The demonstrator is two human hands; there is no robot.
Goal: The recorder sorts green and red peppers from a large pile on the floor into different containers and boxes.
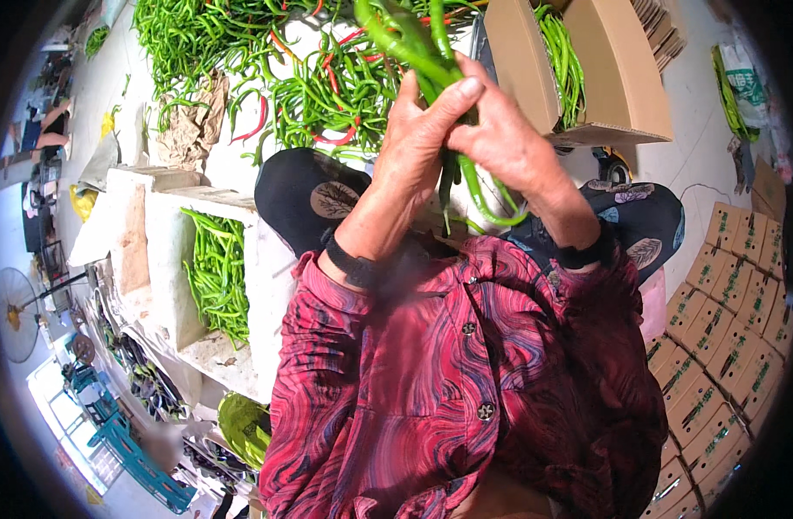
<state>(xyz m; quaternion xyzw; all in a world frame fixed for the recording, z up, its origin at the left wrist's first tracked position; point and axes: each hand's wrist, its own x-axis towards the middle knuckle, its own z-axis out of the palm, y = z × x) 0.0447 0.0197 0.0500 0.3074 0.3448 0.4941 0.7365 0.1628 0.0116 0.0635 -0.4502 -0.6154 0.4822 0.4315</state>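
Left hand [418,130] and right hand [505,143]: fingers wrapped around long green peppers [402,41], raised near left edge of cardboard box [522,65]. Loose pile [370,99] beyond. Step, seemingly: evening bunch. Next move likely needs firm grip, peppers kept together.

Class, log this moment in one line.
left hand: grips green peppers | right hand: grips same bunch | open carton: long peppers inside

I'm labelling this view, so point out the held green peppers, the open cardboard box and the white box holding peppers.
Held green peppers [420,60]: head view, bunch's upper part.
Open cardboard box [521,65]: head view, left side panel.
White box [166,259]: head view, left wall.
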